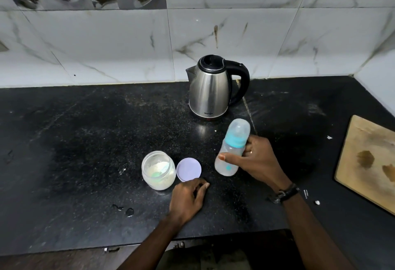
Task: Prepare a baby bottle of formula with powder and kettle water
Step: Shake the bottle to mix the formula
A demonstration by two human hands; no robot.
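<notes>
The right hand [256, 158] is gripping the capped bottle [232, 148], seemingly mixing, while the left hand [188, 197] is resting loosely curled; recapping the jar [158, 170] follows.

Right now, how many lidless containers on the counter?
1: the powder jar, left of its lilac lid lying on the counter. The baby bottle in the right hand is capped; the kettle lid is shut.

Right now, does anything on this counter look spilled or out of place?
Yes, minor spills. A few liquid drops sit on the black counter near its front edge, left of the left hand. White specks lie beside the open powder jar. Its lid is off.
</notes>
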